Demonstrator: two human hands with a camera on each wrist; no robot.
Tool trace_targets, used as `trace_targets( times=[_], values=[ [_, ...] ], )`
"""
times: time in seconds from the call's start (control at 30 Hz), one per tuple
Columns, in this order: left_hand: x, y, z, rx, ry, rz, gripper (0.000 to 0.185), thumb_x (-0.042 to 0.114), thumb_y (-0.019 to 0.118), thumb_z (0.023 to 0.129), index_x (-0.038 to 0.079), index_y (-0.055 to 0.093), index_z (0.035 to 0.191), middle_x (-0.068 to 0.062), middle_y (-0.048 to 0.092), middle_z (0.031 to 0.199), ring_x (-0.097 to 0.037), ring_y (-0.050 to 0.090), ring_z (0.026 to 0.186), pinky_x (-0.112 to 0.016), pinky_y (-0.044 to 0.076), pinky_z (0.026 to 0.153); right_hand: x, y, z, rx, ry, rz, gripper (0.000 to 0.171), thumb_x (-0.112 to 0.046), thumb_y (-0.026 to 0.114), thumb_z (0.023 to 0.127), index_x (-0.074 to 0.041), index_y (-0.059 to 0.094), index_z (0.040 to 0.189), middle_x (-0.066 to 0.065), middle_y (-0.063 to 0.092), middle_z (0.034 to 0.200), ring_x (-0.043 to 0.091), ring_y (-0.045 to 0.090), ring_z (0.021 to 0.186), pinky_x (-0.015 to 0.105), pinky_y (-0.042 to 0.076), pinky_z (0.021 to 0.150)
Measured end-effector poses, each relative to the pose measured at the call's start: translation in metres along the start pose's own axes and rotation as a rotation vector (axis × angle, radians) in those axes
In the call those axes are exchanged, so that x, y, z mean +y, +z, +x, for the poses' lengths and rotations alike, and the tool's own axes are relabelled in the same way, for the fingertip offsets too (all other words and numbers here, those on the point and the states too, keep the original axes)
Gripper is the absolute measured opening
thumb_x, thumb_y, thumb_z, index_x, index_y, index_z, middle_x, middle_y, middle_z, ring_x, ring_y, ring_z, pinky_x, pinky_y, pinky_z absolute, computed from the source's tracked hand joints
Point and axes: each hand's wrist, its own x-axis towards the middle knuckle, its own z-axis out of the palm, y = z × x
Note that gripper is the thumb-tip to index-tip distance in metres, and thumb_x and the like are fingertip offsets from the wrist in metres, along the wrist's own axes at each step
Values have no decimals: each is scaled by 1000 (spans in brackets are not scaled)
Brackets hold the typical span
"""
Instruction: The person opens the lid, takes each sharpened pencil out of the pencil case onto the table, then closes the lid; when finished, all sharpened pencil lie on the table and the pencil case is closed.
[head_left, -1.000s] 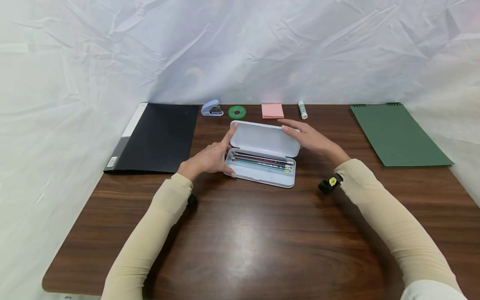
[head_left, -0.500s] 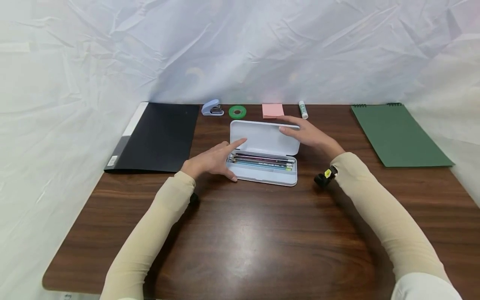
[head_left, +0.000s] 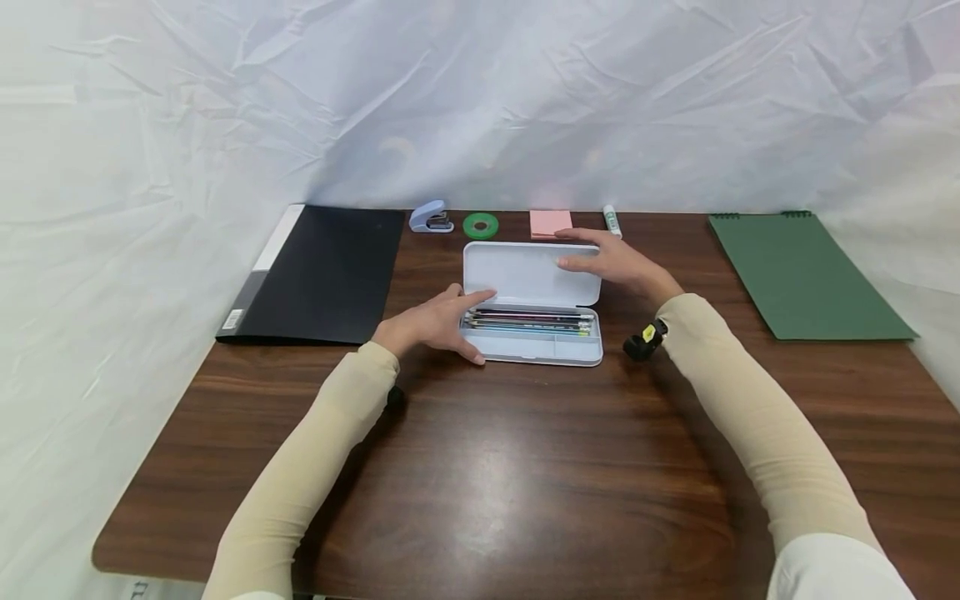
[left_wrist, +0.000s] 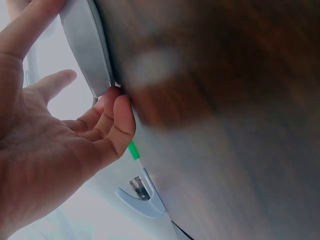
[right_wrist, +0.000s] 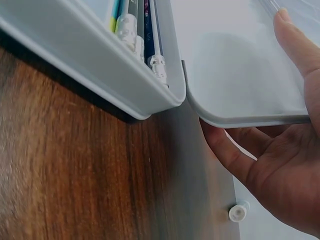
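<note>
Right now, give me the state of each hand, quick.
Left hand: open, fingers against the left end of the pencil case.
Right hand: open, fingers resting on the lid.
</note>
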Motion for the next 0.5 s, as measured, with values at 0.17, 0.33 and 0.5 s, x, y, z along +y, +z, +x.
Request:
trace_targets(
  times=[0.17, 0.33, 0.5],
  values=[
    [0, -1, 2, -26, -27, -13, 106, 47, 86, 75, 31, 24, 159, -15, 34, 134, -28, 41, 122, -41, 41, 96, 0, 0, 1, 0, 12, -10, 77, -47, 68, 92, -21, 33, 156, 9, 25, 165, 33, 18, 153, 60, 19, 119],
    [1, -1, 3, -40, -38, -18, 105, 46, 86, 75, 29, 25, 159, -15, 33, 134, -28, 40, 122, -41, 41, 96, -3, -3, 2, 10, 19, -31, 78, -46, 67, 93, -20, 31, 157, 12, 22, 165, 35, 17, 153, 60, 19, 119],
    [2, -2, 3, -35, -46, -15, 105, 45, 86, 75, 28, 26, 159, -14, 34, 133, -28, 41, 121, -41, 41, 96, -12, -8, -2, 55, -26, -45, 80, -44, 68, 93, -19, 28, 158, 19, 36, 157, 38, 31, 146, 60, 28, 114]
  ],
)
